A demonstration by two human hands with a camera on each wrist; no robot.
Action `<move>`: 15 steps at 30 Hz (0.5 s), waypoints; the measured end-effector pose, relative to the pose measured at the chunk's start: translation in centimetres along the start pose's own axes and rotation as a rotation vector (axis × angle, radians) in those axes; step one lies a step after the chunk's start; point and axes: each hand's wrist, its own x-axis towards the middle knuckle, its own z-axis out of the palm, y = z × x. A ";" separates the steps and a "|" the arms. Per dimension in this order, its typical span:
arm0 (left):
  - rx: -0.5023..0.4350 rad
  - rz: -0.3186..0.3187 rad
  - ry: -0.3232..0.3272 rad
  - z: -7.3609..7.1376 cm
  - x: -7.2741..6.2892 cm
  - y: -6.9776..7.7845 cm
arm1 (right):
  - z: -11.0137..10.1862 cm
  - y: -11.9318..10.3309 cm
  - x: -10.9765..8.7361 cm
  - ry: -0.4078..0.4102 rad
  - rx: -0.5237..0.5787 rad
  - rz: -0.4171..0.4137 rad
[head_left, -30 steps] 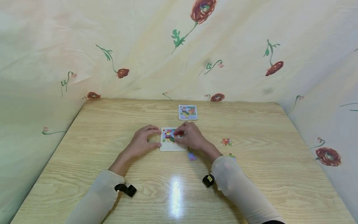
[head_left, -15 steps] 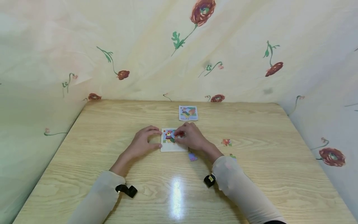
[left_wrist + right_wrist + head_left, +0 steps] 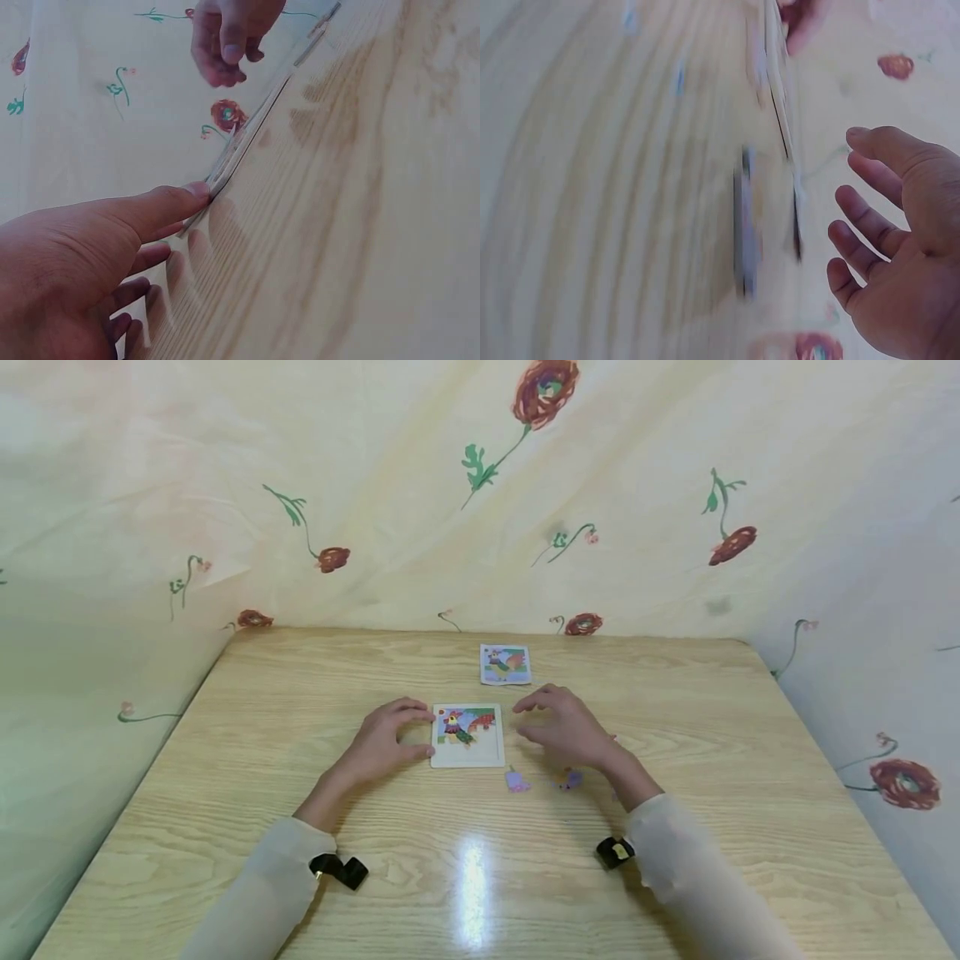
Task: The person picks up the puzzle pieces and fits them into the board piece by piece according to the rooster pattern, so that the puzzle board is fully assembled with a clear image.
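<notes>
Your partly filled puzzle board (image 3: 480, 757) lies on the table (image 3: 412, 860) before you. At its nine o'clock your left hand (image 3: 378, 737) touches the edge, thumb and fingers apart; at three your right hand (image 3: 567, 727) hovers just beside it, fingers apart. A lilac piece (image 3: 516, 780) lies at four, a rooster card (image 3: 505, 665) at one.

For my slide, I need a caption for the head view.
Left hand touches an unfinished rooster puzzle; right hand hovers beside it; picture card behind.
</notes>
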 end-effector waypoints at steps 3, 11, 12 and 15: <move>0.006 0.013 0.005 0.0 -0.1 0.0 | -1.1 1.1 -1.3 0.042 0.004 0.015; -0.007 0.000 0.003 0.1 -0.4 -0.1 | -3.3 3.8 -5.1 0.083 0.001 0.100; -0.006 0.001 0.004 0.1 -0.4 -0.2 | -3.5 4.1 -5.5 0.087 -0.007 0.105; -0.003 0.005 0.005 0.3 -0.4 -0.3 | -4.3 5.0 -6.6 0.097 -0.032 0.113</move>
